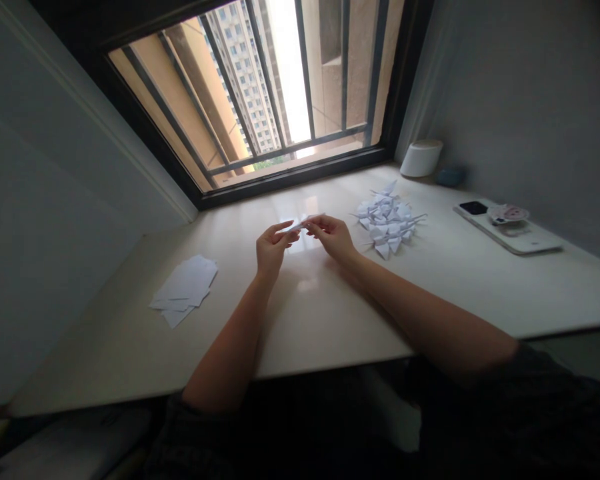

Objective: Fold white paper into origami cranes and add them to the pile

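Observation:
Above the middle of the white tabletop [300, 320], my two hands meet around a small folded piece of white paper [299, 227]. My left hand [271, 248] pinches its left end between thumb and fingers. The other end is in the fingertips of my right hand [333, 235]. Much of the paper is hidden by the fingers, so its exact shape cannot be made out. To the right of my right hand lies a heap of folded white paper cranes [387, 220]. A loose stack of white paper sheets [186, 287] rests on the left.
A phone [510, 230] with a round grip on its back lies at the right. At the back right corner stand a white rounded container [421, 158] and a small dark bluish object [451, 176]. A barred window [290, 183] borders the table's far edge.

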Demonstrator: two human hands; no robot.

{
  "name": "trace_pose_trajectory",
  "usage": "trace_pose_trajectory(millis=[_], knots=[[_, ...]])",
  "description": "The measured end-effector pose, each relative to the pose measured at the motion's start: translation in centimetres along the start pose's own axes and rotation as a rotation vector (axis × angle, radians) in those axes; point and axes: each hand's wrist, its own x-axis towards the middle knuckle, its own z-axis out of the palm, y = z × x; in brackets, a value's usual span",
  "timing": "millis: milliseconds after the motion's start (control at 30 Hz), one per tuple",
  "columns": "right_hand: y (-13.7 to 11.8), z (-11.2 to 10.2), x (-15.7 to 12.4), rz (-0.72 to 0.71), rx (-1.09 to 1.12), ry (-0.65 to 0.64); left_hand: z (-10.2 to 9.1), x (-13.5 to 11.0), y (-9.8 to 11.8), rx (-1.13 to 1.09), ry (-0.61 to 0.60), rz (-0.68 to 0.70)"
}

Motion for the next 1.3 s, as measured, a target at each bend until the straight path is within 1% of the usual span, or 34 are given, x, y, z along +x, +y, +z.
trace_pose_trajectory(millis=[100,300,433,633,733,933,1033,1200,1300], knots=[[-0.1,0.0,-0.1,-0.006,-0.006,-0.013,0.1,-0.1,0.2,0.016,-0.026,0.018],[0.0,0.2,-0.2,-0.003,-0.027,-0.054,0.2,0.1,-0.2,0.006,0.022,0.055],[-0.1,0.1,-0.2,-0.009,-0.026,-0.055,0.1,0.1,-0.3,-0.019,0.03,0.038],[0.0,0.0,-0.2,-0.006,-0.028,-0.042,0.2,0.0,0.0,-0.051,0.022,-0.027],[-0.2,0.1,-0.2,0.02,0.011,-0.027,0.2,0.0,0.0,-0.065,0.021,-0.02],[-0.5,0.4,-0.2,0.069,0.144,0.045,0.4,-0.1,-0.1,-0.078,0.018,-0.003],[-0.2,0.4,-0.2,0.051,0.162,0.054,0.4,-0.2,-0.1,-0.098,0.009,-0.041],[0.6,0.2,-0.3,0.013,0.049,0.061,0.3,-0.4,-0.2,-0.195,-0.013,-0.206],[0.6,0.2,-0.3,0.011,0.066,0.069,0.3,-0.4,-0.3,-0.236,-0.017,-0.23]])
